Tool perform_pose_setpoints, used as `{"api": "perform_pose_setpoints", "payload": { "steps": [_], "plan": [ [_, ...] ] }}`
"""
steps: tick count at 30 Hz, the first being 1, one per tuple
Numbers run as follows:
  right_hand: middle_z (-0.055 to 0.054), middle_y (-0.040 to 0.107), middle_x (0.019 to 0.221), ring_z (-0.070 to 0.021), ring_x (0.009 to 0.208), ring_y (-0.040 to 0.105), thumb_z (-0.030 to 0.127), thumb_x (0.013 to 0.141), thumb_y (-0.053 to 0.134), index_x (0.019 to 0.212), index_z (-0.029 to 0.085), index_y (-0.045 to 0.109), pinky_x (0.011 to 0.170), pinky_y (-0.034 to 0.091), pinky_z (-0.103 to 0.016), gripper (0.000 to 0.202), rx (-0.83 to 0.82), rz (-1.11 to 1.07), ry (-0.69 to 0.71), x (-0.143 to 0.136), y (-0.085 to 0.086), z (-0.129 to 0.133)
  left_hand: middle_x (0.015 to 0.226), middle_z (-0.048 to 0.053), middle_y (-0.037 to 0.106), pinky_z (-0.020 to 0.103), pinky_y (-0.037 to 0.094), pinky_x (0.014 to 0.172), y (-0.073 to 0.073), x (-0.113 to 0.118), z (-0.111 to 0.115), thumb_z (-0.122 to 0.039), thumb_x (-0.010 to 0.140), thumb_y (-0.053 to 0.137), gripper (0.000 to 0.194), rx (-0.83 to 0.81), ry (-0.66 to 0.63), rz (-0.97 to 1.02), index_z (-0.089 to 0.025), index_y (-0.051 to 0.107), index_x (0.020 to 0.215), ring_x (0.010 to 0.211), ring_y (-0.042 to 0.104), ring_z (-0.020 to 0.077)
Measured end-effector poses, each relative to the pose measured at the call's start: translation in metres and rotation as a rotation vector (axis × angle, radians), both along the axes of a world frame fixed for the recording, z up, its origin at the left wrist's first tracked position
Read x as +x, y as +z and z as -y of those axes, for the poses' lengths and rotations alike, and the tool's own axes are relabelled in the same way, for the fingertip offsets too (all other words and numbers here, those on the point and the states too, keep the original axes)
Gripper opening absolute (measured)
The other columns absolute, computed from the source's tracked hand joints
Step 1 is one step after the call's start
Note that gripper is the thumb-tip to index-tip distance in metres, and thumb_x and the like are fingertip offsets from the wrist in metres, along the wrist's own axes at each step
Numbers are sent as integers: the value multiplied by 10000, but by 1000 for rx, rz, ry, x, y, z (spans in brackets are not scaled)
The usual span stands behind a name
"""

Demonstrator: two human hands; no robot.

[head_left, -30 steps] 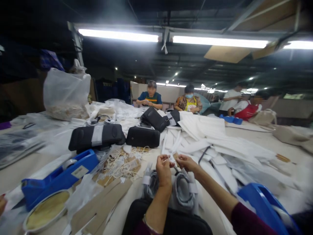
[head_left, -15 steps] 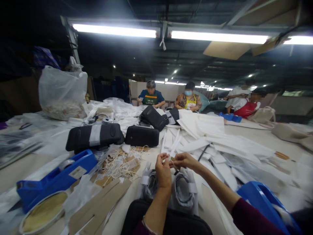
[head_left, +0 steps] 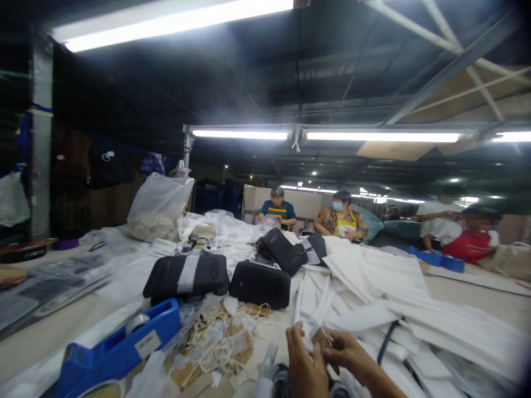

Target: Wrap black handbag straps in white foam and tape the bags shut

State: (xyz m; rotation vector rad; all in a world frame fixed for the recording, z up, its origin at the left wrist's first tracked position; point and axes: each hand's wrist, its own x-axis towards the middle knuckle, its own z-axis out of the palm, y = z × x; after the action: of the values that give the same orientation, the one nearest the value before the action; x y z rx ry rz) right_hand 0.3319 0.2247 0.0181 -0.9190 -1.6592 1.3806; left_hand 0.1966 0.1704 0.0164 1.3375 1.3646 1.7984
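Note:
At the lower edge of the head view, my left hand [head_left: 306,362] and my right hand [head_left: 352,356] are close together. A small brown hang tag [head_left: 318,337] with a thin string is pinched between them, the right thumb and finger on its right side and the left fingers curled at its left. Just below my hands is a dark coiled strap [head_left: 282,381] in clear wrap, mostly cut off by the frame. To the left lies a heap of brown tags with cream strings [head_left: 219,345].
A blue tape dispenser [head_left: 124,348] stands at the left. Black cases [head_left: 261,283] lie ahead, and white foam sheets [head_left: 373,271] spread over the right side. A full plastic bag [head_left: 160,204] sits at the back left. Across the table are several co-workers [head_left: 277,213].
The view has tilted up and turned left, so my hands and the table appear lower. The black case and second tape dispenser near me are out of view. The tag stays between my hands.

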Motion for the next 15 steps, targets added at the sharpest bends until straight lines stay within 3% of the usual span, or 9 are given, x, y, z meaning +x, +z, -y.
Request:
{"api": "perform_pose_setpoints", "payload": {
  "steps": [3,6,9,11,15],
  "plan": [
    [-25,646,715,-136,541,533,400,490,848,803,200,616,448,369,-225,438,-27,-129,-23,6,-4,5,900,93,625,330,421,822,-6,2,-7,-114,733,525,197,-129,-177,16,-190,626,884,878,596,253],
    [-35,664,835,-156,649,563,357,474,866,932,219,649,546,414,-252,525,-44,-135,7,9,6,16,815,57,619,308,424,794,-4,2,-6,-105,722,549,114,-97,-258,29,-200,612,716,828,588,229],
    [-19,619,660,-129,559,505,451,582,814,847,156,681,548,380,-260,418,-43,7,-94,11,19,33,817,45,628,285,445,775,5,-2,2,-54,714,508,186,-56,-323,24,-196,626,735,829,595,205],
    [-5,586,579,-110,505,459,500,637,772,776,131,687,520,336,-251,403,-63,32,-230,13,21,43,884,55,647,279,460,785,10,-4,5,-10,723,443,310,-43,-292,8,-191,642,878,869,607,192],
    [-67,681,736,-171,656,571,465,590,808,803,111,714,640,415,-300,424,-147,-110,-374,20,6,57,917,73,667,314,447,881,8,-5,1,56,692,411,376,-92,-295,-94,-176,650,867,920,610,194]
  ]
}}
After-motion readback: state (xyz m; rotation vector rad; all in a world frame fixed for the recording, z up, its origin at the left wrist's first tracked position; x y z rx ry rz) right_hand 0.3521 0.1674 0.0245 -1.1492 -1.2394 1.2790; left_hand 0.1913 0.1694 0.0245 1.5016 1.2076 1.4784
